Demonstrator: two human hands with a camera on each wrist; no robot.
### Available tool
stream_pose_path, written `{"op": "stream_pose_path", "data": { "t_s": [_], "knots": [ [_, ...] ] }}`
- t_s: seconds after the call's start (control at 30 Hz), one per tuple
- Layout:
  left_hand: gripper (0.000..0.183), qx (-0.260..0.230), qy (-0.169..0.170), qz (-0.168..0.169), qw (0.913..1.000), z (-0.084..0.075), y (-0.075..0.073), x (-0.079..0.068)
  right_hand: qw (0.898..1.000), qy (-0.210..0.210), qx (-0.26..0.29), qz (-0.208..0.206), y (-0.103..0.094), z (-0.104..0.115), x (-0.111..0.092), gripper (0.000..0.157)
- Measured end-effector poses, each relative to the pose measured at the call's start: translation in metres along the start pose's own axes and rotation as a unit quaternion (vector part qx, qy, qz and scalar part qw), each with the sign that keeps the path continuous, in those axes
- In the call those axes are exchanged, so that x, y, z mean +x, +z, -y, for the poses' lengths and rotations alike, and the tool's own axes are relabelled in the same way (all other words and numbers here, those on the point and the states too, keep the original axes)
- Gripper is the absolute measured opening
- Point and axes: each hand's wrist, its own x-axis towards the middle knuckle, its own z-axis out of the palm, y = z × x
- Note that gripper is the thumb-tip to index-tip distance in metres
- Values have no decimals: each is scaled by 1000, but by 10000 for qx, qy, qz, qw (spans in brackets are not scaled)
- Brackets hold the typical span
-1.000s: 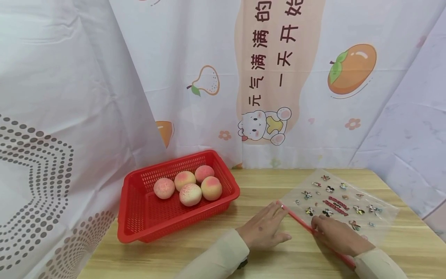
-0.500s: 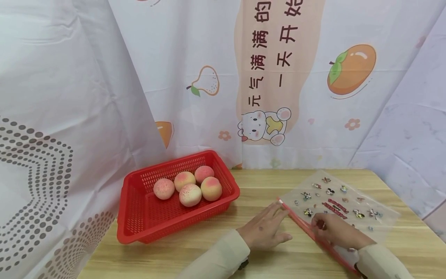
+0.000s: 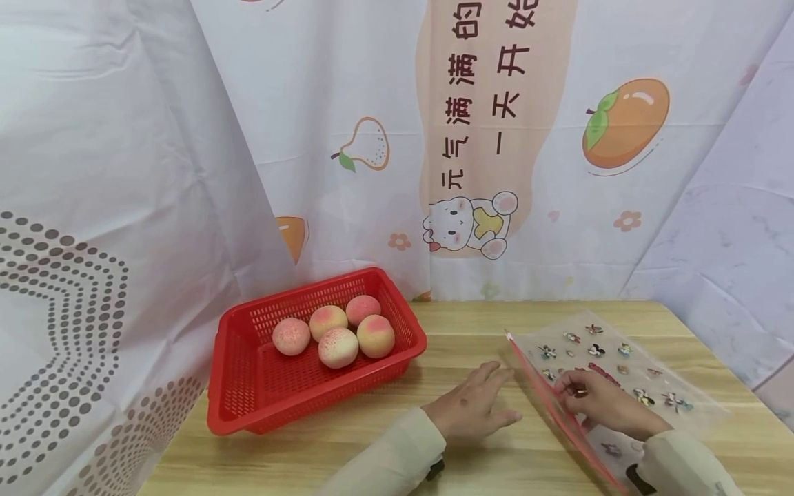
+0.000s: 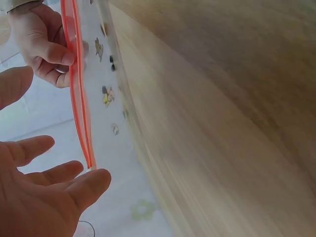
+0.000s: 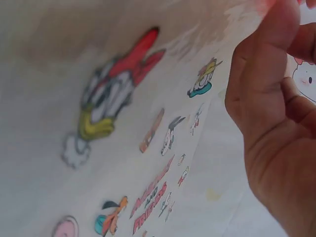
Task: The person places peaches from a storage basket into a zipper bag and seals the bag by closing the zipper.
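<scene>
A clear zip bag [image 3: 657,375] printed with cartoon characters lies at the right of the table, its red zip edge lifted toward me. My right hand [image 3: 604,401] pinches that red edge near its middle; in the left wrist view the thumb and fingers of the right hand [image 4: 44,47] are on the red strip. To the left of the bag, my left hand [image 3: 474,406] hovers with fingers spread and nothing in it. The left wrist view has the left hand's fingers [image 4: 64,185] near the far end of the zip. Printed film [image 5: 148,148] fills much of the right wrist view.
A red plastic basket [image 3: 319,399] stands at the left of the wooden table [image 3: 459,475]. Several peaches [image 3: 339,346] are grouped in it. A printed cloth [image 3: 372,220] hangs behind the table.
My right hand has raised the bag's red zip edge from the table and shifted it slightly right, away from my left hand. The left hand stays nearly still.
</scene>
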Motion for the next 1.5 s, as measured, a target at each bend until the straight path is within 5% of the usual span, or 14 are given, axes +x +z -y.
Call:
{"op": "stream_pose_path", "data": {
  "t_s": [0.23,0.67,0.8,0.93,1.1,1.5],
  "knots": [
    [64,-279,-27,-44,9996,-7,-4,4,9998,-44,194,97,-3,4,0,18],
    [50,-259,1,-747,9969,-12,7,21,9998,-49,152,-78,0,11,-2,21],
    [44,-579,-143,-1016,9930,-15,12,28,9997,-104,177,-160,2,14,-2,22],
    [34,-1396,-580,-1115,9822,-20,14,34,9994,-167,259,-187,5,15,-3,22],
    [21,-2442,-1085,-1105,9573,-25,15,37,9992,-199,321,-159,7,18,-3,22],
    [14,-3090,-1894,-1227,9239,-34,20,46,9990,-171,349,-220,8,21,-1,21]
  ]
}}
